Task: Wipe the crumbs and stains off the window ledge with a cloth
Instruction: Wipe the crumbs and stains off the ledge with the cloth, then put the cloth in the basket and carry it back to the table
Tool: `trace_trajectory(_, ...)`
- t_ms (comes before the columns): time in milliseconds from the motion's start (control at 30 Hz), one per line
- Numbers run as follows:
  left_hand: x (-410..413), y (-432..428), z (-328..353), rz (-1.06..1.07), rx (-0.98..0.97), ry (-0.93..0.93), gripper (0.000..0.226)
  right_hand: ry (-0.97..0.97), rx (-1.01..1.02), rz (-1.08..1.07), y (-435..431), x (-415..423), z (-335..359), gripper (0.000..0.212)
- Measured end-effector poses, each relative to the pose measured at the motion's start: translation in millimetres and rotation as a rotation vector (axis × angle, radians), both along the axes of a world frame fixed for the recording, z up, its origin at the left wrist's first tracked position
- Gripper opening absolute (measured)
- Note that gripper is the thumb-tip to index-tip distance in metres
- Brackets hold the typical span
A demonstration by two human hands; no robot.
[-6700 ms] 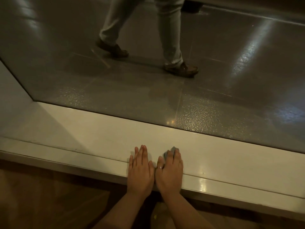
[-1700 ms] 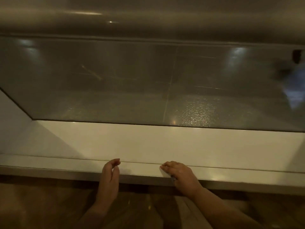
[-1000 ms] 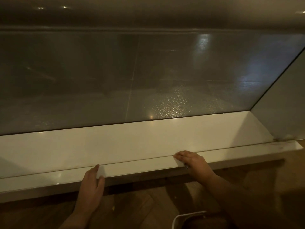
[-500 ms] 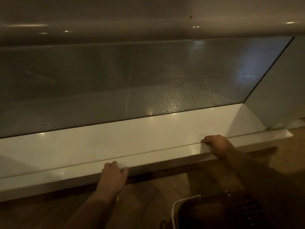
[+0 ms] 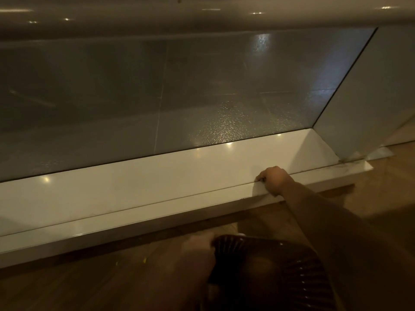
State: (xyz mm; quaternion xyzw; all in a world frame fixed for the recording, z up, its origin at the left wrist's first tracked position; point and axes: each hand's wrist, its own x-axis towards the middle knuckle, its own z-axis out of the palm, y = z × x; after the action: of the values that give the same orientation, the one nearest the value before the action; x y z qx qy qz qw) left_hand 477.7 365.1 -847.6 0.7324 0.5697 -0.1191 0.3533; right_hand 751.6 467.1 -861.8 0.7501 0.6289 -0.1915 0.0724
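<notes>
Window ledge [image 5: 134, 194] runs white from 8 to 3 o'clock. Dark ribbed bin [image 5: 269, 261] sits at 5, inside too dark to tell, left hand [image 5: 198, 246] gripping its rim. Right hand [image 5: 272, 179] at 4, curled knuckles-up on the ledge. Can't tell if the cloth's under it.

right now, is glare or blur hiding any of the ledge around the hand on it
Head view: dim warm light, only small lamp glints on the glossy ledge close to the glass, none at the right hand, which looks fairly sharp; at the bottom the left hand and the dark ribbed thing beside it are blurred.
</notes>
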Motion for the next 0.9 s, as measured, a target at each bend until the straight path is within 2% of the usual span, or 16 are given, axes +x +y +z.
trace_trajectory(167,-58,36,14,0.105,0.09,-0.038,0.033,0.057,0.043,-0.086,0,-2,-2,0.055)
trace_trajectory(333,-118,49,17,0.296,0.118,-0.054,0.031,0.287,0.315,-0.267,1,-1,-13,0.045)
trace_trajectory(500,-161,46,13,0.396,0.122,-0.021,0.031,0.331,0.523,-0.365,4,-2,-13,0.045)
trace_trajectory(767,-185,39,14,0.476,0.115,-0.054,0.029,0.395,0.442,-0.479,-2,-3,-37,0.045)
trace_trajectory(900,-186,41,15,0.483,0.11,-0.045,0.03,0.479,0.48,-0.549,-4,-14,-49,0.039)
